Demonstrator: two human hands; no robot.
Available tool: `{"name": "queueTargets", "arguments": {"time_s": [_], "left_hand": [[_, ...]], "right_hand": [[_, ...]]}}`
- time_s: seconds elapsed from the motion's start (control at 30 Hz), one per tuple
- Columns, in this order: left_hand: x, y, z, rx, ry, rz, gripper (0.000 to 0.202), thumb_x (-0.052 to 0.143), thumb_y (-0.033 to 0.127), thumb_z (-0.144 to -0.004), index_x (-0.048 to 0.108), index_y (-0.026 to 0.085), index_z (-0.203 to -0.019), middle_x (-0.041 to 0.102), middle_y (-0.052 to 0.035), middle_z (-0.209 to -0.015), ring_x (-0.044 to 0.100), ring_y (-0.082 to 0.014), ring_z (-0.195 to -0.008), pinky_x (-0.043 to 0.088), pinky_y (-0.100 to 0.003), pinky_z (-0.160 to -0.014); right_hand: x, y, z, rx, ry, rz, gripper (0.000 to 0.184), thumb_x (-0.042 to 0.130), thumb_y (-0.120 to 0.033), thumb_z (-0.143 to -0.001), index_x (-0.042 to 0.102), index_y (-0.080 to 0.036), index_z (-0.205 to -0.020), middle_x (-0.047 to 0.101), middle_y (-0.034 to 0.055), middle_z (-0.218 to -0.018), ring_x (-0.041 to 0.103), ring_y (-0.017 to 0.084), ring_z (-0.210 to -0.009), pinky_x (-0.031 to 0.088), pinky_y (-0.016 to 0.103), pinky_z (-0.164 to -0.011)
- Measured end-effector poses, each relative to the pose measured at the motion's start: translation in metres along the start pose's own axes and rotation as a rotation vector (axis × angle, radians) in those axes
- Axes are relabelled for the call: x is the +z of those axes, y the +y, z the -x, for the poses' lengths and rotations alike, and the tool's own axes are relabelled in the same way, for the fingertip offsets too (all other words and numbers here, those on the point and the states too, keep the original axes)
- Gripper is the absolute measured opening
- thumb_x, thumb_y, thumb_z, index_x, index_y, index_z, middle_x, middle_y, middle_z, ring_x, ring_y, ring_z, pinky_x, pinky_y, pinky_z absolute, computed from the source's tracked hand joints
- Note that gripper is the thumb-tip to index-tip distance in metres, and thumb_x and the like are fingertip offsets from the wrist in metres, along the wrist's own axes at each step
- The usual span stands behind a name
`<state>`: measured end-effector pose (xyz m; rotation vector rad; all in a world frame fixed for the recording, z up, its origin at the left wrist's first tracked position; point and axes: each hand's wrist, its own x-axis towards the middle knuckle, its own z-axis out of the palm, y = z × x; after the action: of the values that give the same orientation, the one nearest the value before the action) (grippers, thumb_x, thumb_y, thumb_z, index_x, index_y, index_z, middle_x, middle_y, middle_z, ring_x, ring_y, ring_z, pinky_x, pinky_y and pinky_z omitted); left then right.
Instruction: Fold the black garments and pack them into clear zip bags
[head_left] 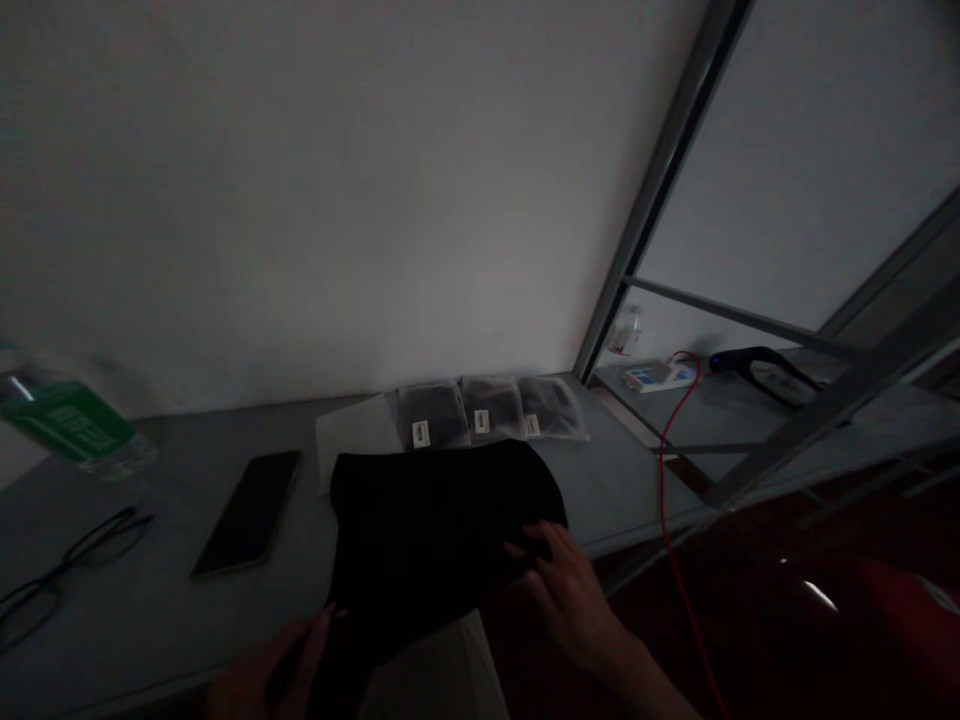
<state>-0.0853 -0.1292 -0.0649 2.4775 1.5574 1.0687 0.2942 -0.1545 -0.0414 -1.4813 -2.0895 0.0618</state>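
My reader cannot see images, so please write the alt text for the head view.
A person's left hand and right hand hold what looks like black cloth, partly over a grey shelf in dim light. Behind it lie three labelled clear bags; to its left are a phone, eyeglasses and a green-labelled bottle.

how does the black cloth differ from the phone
The black cloth looks much larger than the phone. The cloth is in the left hand and right hand; the phone lies untouched on the grey tabletop. The cloth has a curved far corner; the phone is straight-sided. Both look dark.
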Motion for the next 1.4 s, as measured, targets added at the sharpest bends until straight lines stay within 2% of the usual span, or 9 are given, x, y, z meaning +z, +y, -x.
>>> {"name": "queueTargets", "arguments": {"time_s": [0.07,0.13,0.27,0.5,0.7,0.9,1.2,1.27,1.4], "left_hand": [[-0.004,0.008,-0.026,-0.132,0.011,-0.032,0.024,0.046,0.036,-0.089,0.068,0.028,-0.095,0.076,0.0005,-0.08,0.071,-0.0188,-0.062,0.055,-0.027,-0.051],[-0.007,0.017,-0.056,-0.468,-0.041,-0.017,0.026,0.051,0.048,-0.085,0.064,0.027,-0.083,0.073,0.0014,-0.073,0.07,-0.0199,-0.062,0.053,-0.027,-0.053],[-0.006,0.026,-0.095,-0.625,-0.104,0.188,0.038,0.049,0.06,-0.079,0.06,0.024,-0.082,0.072,-0.0011,-0.072,0.07,-0.022,-0.07,0.054,-0.03,-0.062],[-0.004,0.021,-0.062,-0.574,-0.207,0.414,0.093,0.077,0.057,-0.058,0.036,0.024,-0.134,0.073,-0.0085,-0.104,0.072,-0.0286,-0.093,0.059,-0.044,-0.082],[-0.005,0.028,-0.056,-0.643,-0.164,0.452,0.066,0.06,0.056,-0.076,0.039,0.023,-0.129,0.075,-0.0089,-0.102,0.073,-0.0268,-0.09,0.06,-0.041,-0.079],[0.01,0.036,-0.062,-0.474,-0.077,0.2,0.044,0.041,0.048,-0.086,0.052,0.024,-0.122,0.067,-0.0097,-0.123,0.065,-0.0283,-0.111,0.053,-0.045,-0.093],[0.017,0.05,-0.058,-0.594,-0.023,-0.105,0.063,0.036,0.057,-0.086,0.043,0.014,-0.131,0.06,-0.0182,-0.125,0.062,-0.0311,-0.112,0.051,-0.043,-0.089],[0.008,0.052,-0.054,-0.671,-0.066,-0.231,0.069,0.036,0.064,-0.084,0.046,0.012,-0.128,0.059,-0.0203,-0.122,0.063,-0.034,-0.106,0.051,-0.044,-0.084],[-0.011,0.056,-0.047,-0.813,-0.354,-0.252,0.061,0.039,0.072,-0.079,0.06,0.017,-0.095,0.067,-0.0143,-0.095,0.066,-0.033,-0.087,0.05,-0.043,-0.077]], "right_hand": [[-0.002,-0.004,-0.012,0.055,0.026,-0.012,0.029,0.042,-0.023,-0.097,0.071,-0.022,-0.097,0.06,0.0113,-0.106,0.057,0.026,-0.101,0.049,0.047,-0.089],[0.001,-0.006,-0.025,0.086,0.072,-0.019,0.038,0.041,-0.029,-0.099,0.069,-0.02,-0.075,0.061,0.0088,-0.088,0.059,0.022,-0.084,0.05,0.04,-0.078],[0.01,-0.001,-0.042,0.16,0.109,-0.047,0.05,0.039,-0.041,-0.101,0.064,-0.019,-0.063,0.056,0.0044,-0.071,0.058,0.017,-0.066,0.044,0.03,-0.061],[0.017,0.011,-0.051,0.193,0.111,0.02,0.055,0.032,-0.046,-0.102,0.06,-0.019,-0.063,0.058,0.0038,-0.068,0.059,0.015,-0.06,0.037,0.028,-0.057],[0.022,0.013,-0.052,0.166,0.14,0.125,0.049,0.032,-0.04,-0.104,0.058,-0.019,-0.068,0.06,0.0034,-0.067,0.06,0.016,-0.058,0.034,0.028,-0.056],[0.025,0.011,-0.049,0.178,0.151,0.231,0.045,0.033,-0.038,-0.104,0.056,-0.02,-0.07,0.06,0.003,-0.069,0.06,0.016,-0.057,0.033,0.028,-0.054],[0.024,-0.003,-0.05,0.245,0.169,0.393,0.035,0.042,-0.035,-0.1,0.055,-0.02,-0.072,0.059,0.0035,-0.068,0.06,0.019,-0.056,0.038,0.03,-0.053],[0.02,-0.011,-0.047,0.235,0.21,0.403,0.031,0.046,-0.037,-0.098,0.058,-0.019,-0.076,0.062,0.0063,-0.073,0.062,0.022,-0.066,0.044,0.033,-0.061],[0.014,-0.015,-0.031,0.114,0.317,0.281,0.028,0.054,-0.045,-0.094,0.064,-0.019,-0.101,0.064,0.0128,-0.108,0.06,0.029,-0.1,0.048,0.045,-0.087]]}}
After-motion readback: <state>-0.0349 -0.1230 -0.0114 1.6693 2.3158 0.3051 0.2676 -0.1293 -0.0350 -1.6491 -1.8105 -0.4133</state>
